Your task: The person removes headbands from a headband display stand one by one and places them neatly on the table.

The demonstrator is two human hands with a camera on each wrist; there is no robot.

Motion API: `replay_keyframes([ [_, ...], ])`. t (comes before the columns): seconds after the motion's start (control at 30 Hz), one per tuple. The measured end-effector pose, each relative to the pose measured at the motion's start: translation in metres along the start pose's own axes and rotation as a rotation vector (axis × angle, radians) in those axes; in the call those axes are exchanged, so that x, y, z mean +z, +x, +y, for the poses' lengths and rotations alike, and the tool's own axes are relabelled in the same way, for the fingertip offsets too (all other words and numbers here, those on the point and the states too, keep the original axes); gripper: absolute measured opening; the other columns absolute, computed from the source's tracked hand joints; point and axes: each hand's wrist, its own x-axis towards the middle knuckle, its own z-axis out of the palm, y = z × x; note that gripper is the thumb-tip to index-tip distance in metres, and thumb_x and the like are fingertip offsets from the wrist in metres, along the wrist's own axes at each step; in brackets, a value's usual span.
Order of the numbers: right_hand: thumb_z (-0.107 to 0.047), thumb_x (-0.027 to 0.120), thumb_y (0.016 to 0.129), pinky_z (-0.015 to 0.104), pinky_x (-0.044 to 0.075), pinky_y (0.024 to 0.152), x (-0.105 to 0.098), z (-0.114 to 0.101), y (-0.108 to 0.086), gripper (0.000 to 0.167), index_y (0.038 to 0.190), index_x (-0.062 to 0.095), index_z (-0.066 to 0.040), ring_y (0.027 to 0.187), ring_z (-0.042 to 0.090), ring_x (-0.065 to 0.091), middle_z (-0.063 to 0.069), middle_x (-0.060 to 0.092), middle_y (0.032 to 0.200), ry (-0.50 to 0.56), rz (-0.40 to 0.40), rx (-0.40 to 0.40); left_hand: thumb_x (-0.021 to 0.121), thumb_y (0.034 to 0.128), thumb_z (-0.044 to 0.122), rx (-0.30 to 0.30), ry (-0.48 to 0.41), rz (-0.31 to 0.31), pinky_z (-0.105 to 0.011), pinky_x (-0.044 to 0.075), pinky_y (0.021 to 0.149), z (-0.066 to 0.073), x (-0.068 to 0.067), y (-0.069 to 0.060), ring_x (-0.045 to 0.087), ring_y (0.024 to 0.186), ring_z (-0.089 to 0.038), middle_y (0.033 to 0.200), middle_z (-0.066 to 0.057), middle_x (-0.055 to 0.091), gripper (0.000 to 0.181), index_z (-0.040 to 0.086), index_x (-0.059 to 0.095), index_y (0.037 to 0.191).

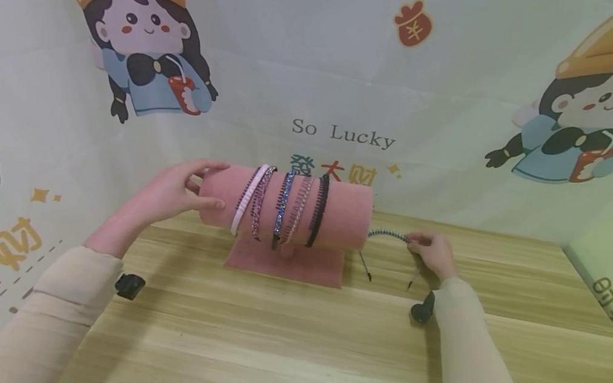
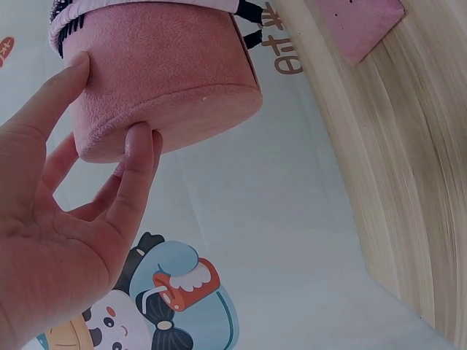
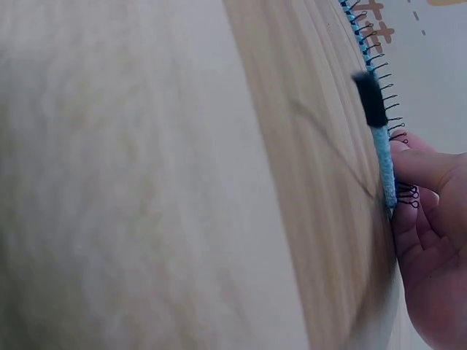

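Evidently, with left hand [image 1: 175,187], gripping pink roll [image 1: 345,213] by its left end; with right hand [image 1: 435,252], pinching toothed headband [image 3: 385,164] just right of roll. Probably light, springy and apt to snag; best held along its outer band.

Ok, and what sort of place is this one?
Probably a small staged recording booth: a cartoon-printed backdrop lines the left, back and right of a wood-grain tabletop, where a pink headband display stand is set up.
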Motion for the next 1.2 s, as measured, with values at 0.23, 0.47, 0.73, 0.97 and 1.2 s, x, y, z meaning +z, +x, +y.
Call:
replay_keyframes([
  [0.23, -0.01, 0.059, 0.098, 0.045, 0.049, 0.095, -0.004, -0.001, -0.003, 0.029, 0.124, 0.064, 0.003, 0.114, 0.04, 0.061, 0.027, 0.064, 0.125, -0.005, -0.008, 0.005, 0.076, 0.0866, 0.039, 0.003, -0.015, 0.004, -0.048, 0.054, 0.087, 0.001, 0.0, 0.002, 0.062, 0.116, -0.035, 0.145, -0.01, 0.051, 0.072, 0.028, 0.042, 0.149],
  [0.47, -0.008, 0.061, 0.097, 0.036, 0.05, 0.088, -0.007, -0.002, -0.004, 0.031, 0.125, 0.063, 0.004, 0.108, 0.038, 0.062, 0.028, 0.065, 0.12, -0.025, 0.005, -0.021, 0.076, 0.0866, 0.039, 0.004, -0.03, 0.002, -0.047, 0.055, 0.087, 0.0, 0.002, 0.002, 0.062, 0.117, -0.035, 0.145, -0.01, 0.051, 0.072, 0.028, 0.042, 0.149],
  [0.73, -0.019, 0.068, 0.094, 0.049, 0.05, 0.096, -0.018, 0.001, -0.008, 0.057, 0.144, 0.047, -0.002, 0.12, 0.041, 0.055, 0.027, 0.053, 0.14, -0.012, -0.065, -0.037, 0.076, 0.0869, 0.037, 0.001, -0.049, 0.014, -0.047, 0.055, 0.088, -0.002, 0.002, 0.002, 0.062, 0.117, -0.035, 0.145, -0.01, 0.051, 0.071, 0.028, 0.042, 0.149],
  [0.97, -0.025, 0.072, 0.091, 0.058, 0.044, 0.099, -0.026, 0.004, -0.01, 0.073, 0.152, 0.036, -0.006, 0.127, 0.044, 0.046, 0.025, 0.041, 0.151, -0.041, -0.106, -0.079, 0.075, 0.0863, 0.042, 0.018, -0.038, 0.004, -0.047, 0.055, 0.086, -0.004, 0.002, 0.001, 0.062, 0.116, -0.036, 0.145, -0.012, 0.051, 0.074, 0.027, 0.041, 0.15],
  [1.2, -0.023, 0.071, 0.092, 0.062, 0.041, 0.101, -0.033, 0.002, -0.011, 0.071, 0.152, 0.036, -0.006, 0.13, 0.045, 0.042, 0.023, 0.038, 0.154, -0.035, -0.108, -0.103, 0.076, 0.0867, 0.036, 0.052, -0.01, 0.016, -0.05, 0.054, 0.09, -0.003, 0.0, 0.003, 0.063, 0.115, -0.038, 0.155, -0.016, 0.037, 0.071, 0.022, 0.043, 0.148],
])
